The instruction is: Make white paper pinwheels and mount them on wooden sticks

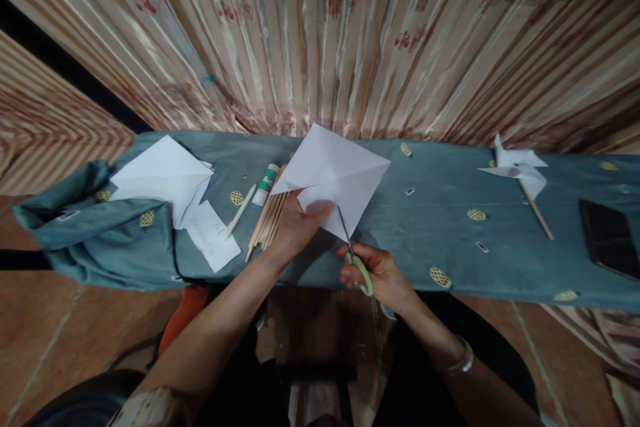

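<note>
A square white sheet of paper (340, 170) with diagonal creases is held up over the table, one corner toward me. My left hand (299, 223) grips its lower left part, thumb on top; a slit runs in from the left side. My right hand (373, 270) has its fingers in the green handles of a pair of scissors (361, 273). The scissor blades point away from me and lie at the paper's near corner. Beneath and beside my left hand lie several thin wooden sticks (267, 221).
Left of the sticks are a glue stick (265, 185), a white pencil (241, 211), a paper slip with writing (214, 237) and stacked white sheets (163, 170). To the right lie a paper pinwheel on a stick (520, 170) and a dark phone (609, 237). A curtain (320, 47) hangs behind.
</note>
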Demonstrator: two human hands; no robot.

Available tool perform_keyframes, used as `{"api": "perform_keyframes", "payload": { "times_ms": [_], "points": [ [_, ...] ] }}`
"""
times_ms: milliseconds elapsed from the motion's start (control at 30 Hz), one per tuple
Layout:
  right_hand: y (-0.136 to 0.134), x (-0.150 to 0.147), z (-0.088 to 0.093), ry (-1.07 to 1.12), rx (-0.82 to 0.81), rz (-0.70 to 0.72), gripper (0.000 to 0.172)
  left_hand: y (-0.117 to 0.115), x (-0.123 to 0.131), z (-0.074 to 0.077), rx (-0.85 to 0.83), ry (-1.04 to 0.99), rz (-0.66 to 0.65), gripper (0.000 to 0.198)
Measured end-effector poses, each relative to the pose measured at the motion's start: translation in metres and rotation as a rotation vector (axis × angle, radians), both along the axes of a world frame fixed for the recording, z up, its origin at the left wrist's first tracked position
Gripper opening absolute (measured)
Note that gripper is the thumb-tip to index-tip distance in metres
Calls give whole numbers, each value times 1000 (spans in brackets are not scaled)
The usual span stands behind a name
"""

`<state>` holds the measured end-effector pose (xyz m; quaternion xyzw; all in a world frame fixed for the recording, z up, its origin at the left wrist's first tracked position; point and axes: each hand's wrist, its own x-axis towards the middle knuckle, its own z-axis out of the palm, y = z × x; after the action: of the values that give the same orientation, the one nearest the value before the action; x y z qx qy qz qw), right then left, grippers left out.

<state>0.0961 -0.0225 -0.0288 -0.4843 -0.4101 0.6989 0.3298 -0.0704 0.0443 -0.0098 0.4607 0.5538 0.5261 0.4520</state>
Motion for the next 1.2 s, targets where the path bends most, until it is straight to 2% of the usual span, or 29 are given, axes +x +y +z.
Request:
{"api": "perform_keyframes", "payload": {
  "times_ms": [233, 500, 833, 1200],
  "points": [
    [1, 2, 2, -19, 25, -13, 46, -2, 2, -3, 18, -38, -51, 24],
    [1, 1, 0, -4, 5, -21, 47, -2, 3, -7, 1, -46, -66, 26],
    [0, 4, -5, 1, 32, -33, 47, -4, 5, 0, -32, -19, -77, 25],
    [3, 3, 0, 1, 48, -40, 51, -7, 6, -4, -23, -32, -132, 24]
  ]
}}
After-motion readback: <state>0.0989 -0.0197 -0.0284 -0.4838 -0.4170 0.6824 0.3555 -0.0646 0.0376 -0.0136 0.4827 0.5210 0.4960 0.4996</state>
